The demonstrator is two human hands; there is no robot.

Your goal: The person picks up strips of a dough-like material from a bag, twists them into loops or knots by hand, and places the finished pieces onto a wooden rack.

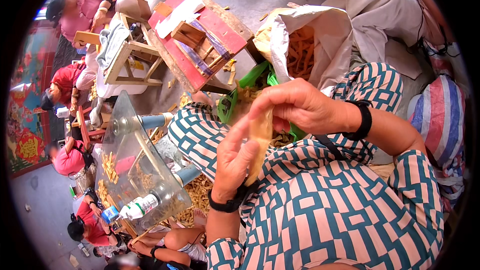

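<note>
A thin, pale yellow strip (260,142), its material unclear, is held between my two hands above my lap. My left hand (234,153) has its thumb and fingers on the strip's side. The fingers of my right hand (300,105) pinch its upper end, partly hidden behind the hand. Below the hands, between my knees, lies an opened green plastic bag (227,108) with yellow-brown pieces inside. Just beyond the right hand stands a white woven sack (333,41) holding orange-brown strips (300,52).
A red-topped wooden bench (225,26) carries a wooden device (189,34). At left, a glass tabletop (127,135) bears yellow strips and a white bottle (139,207). Several people sit along the left; a striped bag (438,116) stands at right. Pieces are scattered on the floor.
</note>
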